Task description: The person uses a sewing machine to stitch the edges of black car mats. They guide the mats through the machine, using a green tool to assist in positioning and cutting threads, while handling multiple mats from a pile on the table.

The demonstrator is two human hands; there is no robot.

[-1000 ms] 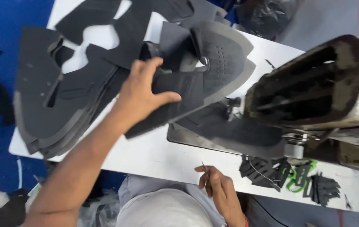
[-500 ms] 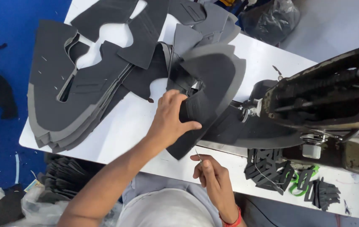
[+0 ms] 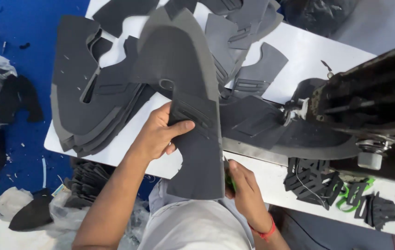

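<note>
Gripping a large dark grey cut piece [image 3: 193, 115] near its middle, the left hand [image 3: 158, 136] has its thumb laid across the front face and its fingers tucked behind, so the piece stands up in the centre of the frame, narrow rounded end toward the top, lower edge hanging past the near rim of the white table [image 3: 308, 55]. A small stitched patch on the piece sits just beside the thumb. Lower, right of centre, the right hand [image 3: 243, 187] is curled closed on a small green tool [image 3: 229, 183], mostly hidden by the piece's lower corner; a red band [image 3: 264, 231] circles that wrist.

Left of the held piece, a fanned stack of similar grey pieces [image 3: 91, 102] lies on the table, overhanging its left edge. More grey pieces [image 3: 243, 28] overlap along the top of the frame. At the right, a dark sewing machine [image 3: 368, 102] reaches in, with a grey piece lying under its head. Small black cut parts [image 3: 317, 180] and a green scrap lie at lower right on the table. Blue floor [image 3: 17, 46] fills the left side, with plastic bags and dark offcuts [image 3: 84, 185] below the table.
</note>
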